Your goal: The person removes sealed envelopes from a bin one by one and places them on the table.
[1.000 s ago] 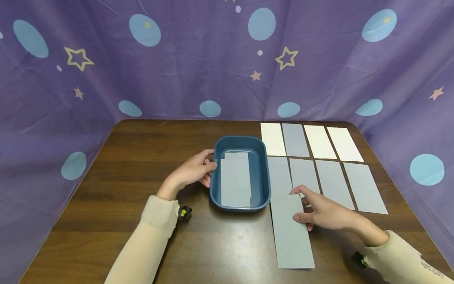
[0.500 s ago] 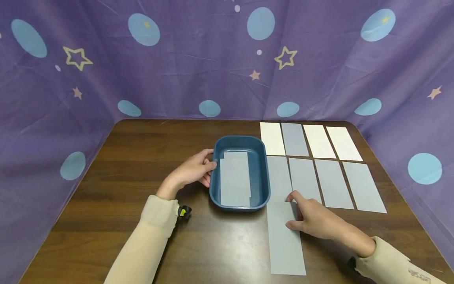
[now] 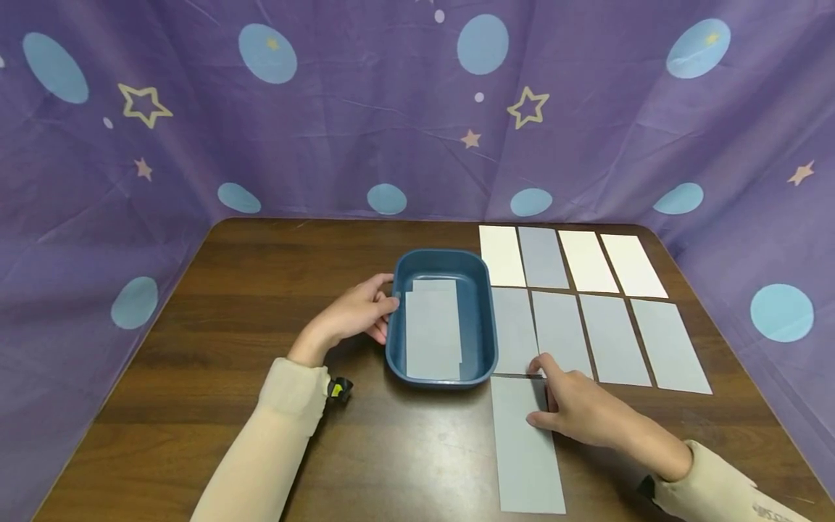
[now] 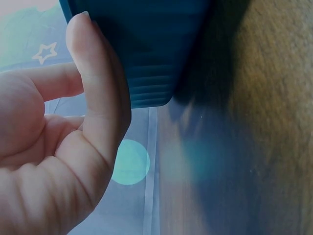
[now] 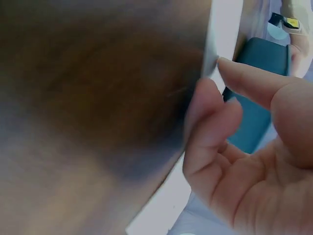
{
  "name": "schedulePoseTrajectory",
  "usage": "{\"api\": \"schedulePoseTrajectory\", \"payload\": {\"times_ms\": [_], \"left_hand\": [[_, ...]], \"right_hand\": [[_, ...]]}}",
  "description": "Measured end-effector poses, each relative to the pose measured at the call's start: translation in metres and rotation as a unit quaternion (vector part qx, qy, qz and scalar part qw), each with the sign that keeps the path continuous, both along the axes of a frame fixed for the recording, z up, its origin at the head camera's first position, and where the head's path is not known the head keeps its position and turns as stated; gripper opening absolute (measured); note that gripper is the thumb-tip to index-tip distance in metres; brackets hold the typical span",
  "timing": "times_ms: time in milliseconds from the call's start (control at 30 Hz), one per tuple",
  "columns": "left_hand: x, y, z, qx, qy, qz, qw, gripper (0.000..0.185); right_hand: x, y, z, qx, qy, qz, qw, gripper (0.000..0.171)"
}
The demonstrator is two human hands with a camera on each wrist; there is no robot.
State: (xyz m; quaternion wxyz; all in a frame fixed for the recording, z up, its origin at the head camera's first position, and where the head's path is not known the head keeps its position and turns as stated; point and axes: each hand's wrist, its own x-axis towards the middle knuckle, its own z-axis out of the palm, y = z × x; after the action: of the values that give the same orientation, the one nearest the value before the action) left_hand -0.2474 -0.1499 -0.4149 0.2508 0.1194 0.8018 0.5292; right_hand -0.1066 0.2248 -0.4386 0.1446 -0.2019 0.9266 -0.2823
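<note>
Head view: my hands work a paper strip (image 3: 525,442) beside the blue tray (image 3: 485,319).
My left hand (image 3: 355,313) steadies the tray; right-hand (image 3: 577,409) fingers (image 3: 541,366) pinch the strip's corner.

A dark wooden desk (image 3: 261,290) with visible grain fills the lower scene. Purple cloth (image 3: 339,130) printed with pale blue dots and outlined stars hangs as a backdrop on three sides, creased in places. Light is soft and even.
</note>
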Motion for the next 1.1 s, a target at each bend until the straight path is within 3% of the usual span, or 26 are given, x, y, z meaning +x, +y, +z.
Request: {"api": "schedulePoseTrajectory", "payload": {"times_ms": [100,233,333,433,600,733,933,1100], "left_hand": [[0.000,-0.001,0.001,0.000,0.000,0.000,1.0000,0.063],[0.000,-0.001,0.003,-0.006,0.001,0.000,1.0000,0.064],[0.000,-0.002,0.002,-0.006,-0.001,-0.003,1.0000,0.064],[0.000,-0.003,0.002,-0.005,-0.003,-0.001,1.0000,0.064],[0.001,-0.001,0.002,-0.005,-0.007,-0.005,1.0000,0.063],[0.002,-0.001,0.003,-0.003,-0.008,-0.009,0.9999,0.062],[0.001,-0.002,0.004,0.002,-0.009,-0.007,0.9999,0.063],[0.000,-0.002,0.003,0.003,-0.013,-0.008,0.9999,0.063]], "right_hand": [[-0.008,-0.005,0.014,-0.019,0.054,0.007,0.998,0.057],[-0.033,-0.023,0.047,-0.053,0.142,0.004,0.988,0.035],[-0.058,-0.043,0.070,-0.062,0.167,0.028,0.984,0.024],[-0.086,-0.069,0.079,-0.038,0.165,0.064,0.983,0.029],[-0.132,-0.104,0.064,0.044,0.127,0.097,0.986,0.047],[-0.157,-0.121,0.046,0.100,0.090,0.099,0.986,0.057],[-0.169,-0.131,0.033,0.158,0.076,0.084,0.981,0.063],[-0.168,-0.133,0.028,0.157,0.081,0.077,0.981,0.060]]}}
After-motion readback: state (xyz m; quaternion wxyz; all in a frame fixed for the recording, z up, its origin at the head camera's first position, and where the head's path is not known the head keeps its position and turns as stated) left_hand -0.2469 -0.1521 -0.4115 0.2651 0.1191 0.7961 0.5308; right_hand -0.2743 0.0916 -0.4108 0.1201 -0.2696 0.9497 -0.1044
